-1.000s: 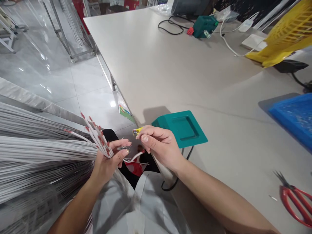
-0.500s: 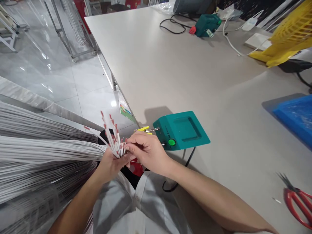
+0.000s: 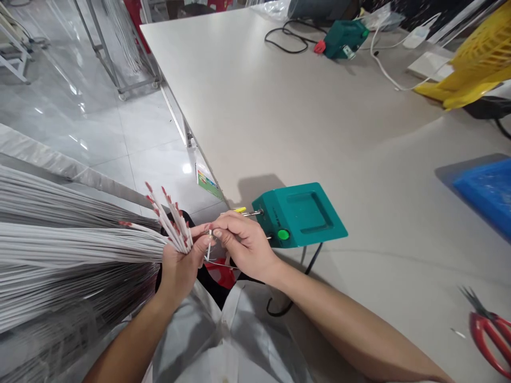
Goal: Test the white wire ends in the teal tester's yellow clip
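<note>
My left hand is closed around a bundle of thin white wires with reddish-brown tips, which stand up out of the grip. One single wire is parted from the rest, between the thumb and fingertips of both hands. My right hand pinches this wire's upper end; its fingers partly hide the tip. Just past my right hand, a teal box with a green button sits at the table edge. Metal rods and a yellow clip stick out toward my hands.
Long white wires lie in thick bundles at the left. Red-handled scissors lie at right, near a blue tray. Farther back on the table are a second teal box, cords and a yellow fan.
The bundle tips have tilted left, and one wire now stands apart between both hands. My right hand has moved from the bundle to this wire's end.
</note>
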### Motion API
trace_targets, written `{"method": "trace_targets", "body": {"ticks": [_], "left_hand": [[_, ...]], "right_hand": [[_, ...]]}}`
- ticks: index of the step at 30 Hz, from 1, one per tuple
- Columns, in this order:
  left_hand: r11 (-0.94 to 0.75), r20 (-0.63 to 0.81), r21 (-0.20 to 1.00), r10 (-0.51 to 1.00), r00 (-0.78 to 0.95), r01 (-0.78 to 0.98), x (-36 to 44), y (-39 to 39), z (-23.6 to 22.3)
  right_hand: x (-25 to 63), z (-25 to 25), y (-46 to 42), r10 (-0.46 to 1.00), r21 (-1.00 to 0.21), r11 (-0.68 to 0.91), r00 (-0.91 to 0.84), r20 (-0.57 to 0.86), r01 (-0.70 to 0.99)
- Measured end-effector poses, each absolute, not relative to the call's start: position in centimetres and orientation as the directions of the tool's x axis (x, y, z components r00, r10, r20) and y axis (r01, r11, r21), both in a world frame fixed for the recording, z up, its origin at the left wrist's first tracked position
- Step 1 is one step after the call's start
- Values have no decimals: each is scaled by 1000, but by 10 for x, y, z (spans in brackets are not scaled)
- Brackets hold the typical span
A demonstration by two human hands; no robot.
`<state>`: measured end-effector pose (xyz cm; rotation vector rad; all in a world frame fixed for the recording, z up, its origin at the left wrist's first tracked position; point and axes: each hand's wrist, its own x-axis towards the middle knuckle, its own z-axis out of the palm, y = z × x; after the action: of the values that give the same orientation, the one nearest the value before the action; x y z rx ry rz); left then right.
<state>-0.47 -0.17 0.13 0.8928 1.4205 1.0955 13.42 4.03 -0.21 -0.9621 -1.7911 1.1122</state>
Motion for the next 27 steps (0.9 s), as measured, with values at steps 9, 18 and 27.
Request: {"method": "trace_targets", "body": {"ticks": [9,18,27], "left_hand": [[316,-298,948,926,-232,42,-4,-1,-2],[312,-332,942,923,-195,-123,-11,-5,-8],[311,-310,950,948,-70,3,-13,-1,4]], "right_hand": [[128,-3,39,943,-962,233,-276,187,144],[131,2,41,945,-943,236,-280,168,233],[145,21,48,814,-927,315,-561,153,203]]}}
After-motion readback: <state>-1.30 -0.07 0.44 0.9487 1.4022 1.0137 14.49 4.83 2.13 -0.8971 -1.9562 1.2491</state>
